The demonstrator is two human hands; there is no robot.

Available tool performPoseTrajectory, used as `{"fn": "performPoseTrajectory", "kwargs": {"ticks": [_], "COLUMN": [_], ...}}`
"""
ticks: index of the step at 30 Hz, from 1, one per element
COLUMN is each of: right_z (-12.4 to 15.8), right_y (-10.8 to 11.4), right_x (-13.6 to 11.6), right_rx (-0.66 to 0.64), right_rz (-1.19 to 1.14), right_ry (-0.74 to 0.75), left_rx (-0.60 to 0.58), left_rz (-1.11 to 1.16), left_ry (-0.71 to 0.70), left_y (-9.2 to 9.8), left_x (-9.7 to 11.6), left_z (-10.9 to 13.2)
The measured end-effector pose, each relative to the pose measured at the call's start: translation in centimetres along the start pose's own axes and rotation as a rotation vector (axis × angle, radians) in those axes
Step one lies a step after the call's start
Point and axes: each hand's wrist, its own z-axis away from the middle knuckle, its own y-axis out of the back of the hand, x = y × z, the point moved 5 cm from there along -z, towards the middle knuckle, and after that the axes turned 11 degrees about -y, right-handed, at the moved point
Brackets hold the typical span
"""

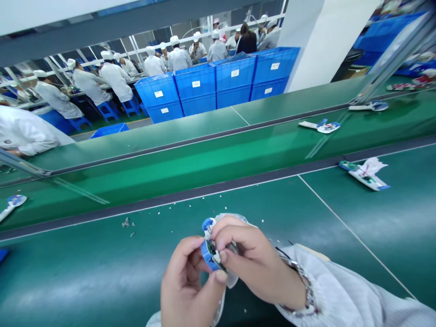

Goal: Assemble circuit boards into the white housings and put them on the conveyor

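Observation:
Between my two hands is a small blue and white plastic device (208, 257), with a green circuit board and other small parts showing inside it. My left hand (190, 281) is closed on its blue rim, thumb below and fingers above. From the other side my right hand (250, 256) pinches at the inner parts; just what its fingertips grip is hidden. Whitish translucent plastic (232, 279) shows under my right hand. Both hands are above the green bench, and a bracelet (308, 290) circles my right wrist.
A small heap of screws (126, 222) lies on the bench, with white scraps scattered nearby. To the right rests an opened white and blue device (366, 173). More devices (322, 126) lie on the green conveyor (204, 159) beyond. Blue crates (195, 86) and people in white coats are behind.

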Motion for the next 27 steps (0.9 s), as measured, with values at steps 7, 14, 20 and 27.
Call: {"fn": "performPoseTrajectory", "kwargs": {"ticks": [7, 14, 20, 27], "right_z": [-0.2, -0.2, 0.0, -0.1], "right_y": [0.2, 0.5, 0.5, 0.7], "right_x": [-0.1, 1.0, 0.7, 0.6], "right_rx": [-0.102, -0.074, -0.06, -0.018], "right_rz": [0.043, -0.074, 0.061, -0.032], "right_ry": [0.009, -0.112, -0.017, -0.057], "left_rx": [-0.003, 0.052, 0.127, 0.135], "left_rz": [0.011, 0.054, 0.121, 0.073], "left_ry": [0.007, 0.085, 0.1, 0.097], "left_y": [-0.1, 0.3, 0.0, 0.5], "left_x": [-0.2, -1.1, -0.7, -1.0], "left_z": [-0.1, -0.1, 0.1, -0.1]}}
